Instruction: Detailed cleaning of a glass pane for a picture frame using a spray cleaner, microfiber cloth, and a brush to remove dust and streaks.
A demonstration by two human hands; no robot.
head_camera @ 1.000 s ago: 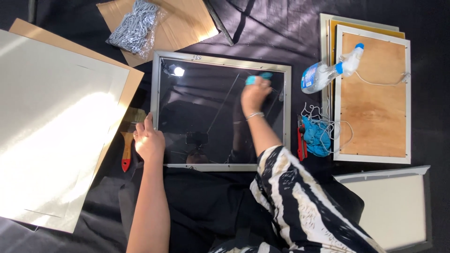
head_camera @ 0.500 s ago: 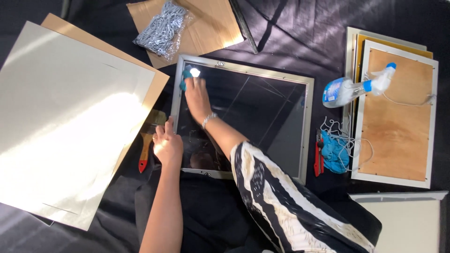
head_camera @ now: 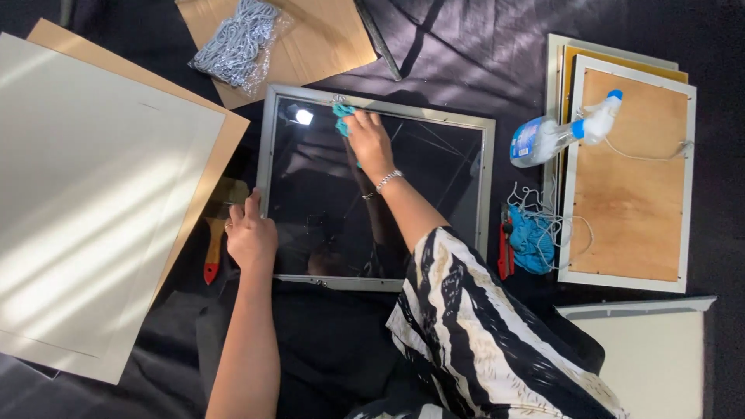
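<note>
A silver picture frame with dark reflective glass lies flat on black cloth. My right hand presses a teal cloth against the glass near the frame's top edge, left of centre. A bracelet sits on that wrist. My left hand rests on the frame's lower left edge, fingers curled over the rim, holding it steady.
Large cream boards lie at left, with a red-handled brush beside them. Cardboard with a bag of silver hardware sits at the top. At right are a spray bottle, stacked wood-backed frames, blue string and a red cutter.
My right hand with the cloth swept from the glass's upper right to its upper left corner, then came back a little toward the top middle. The left hand stayed on the frame's edge.
</note>
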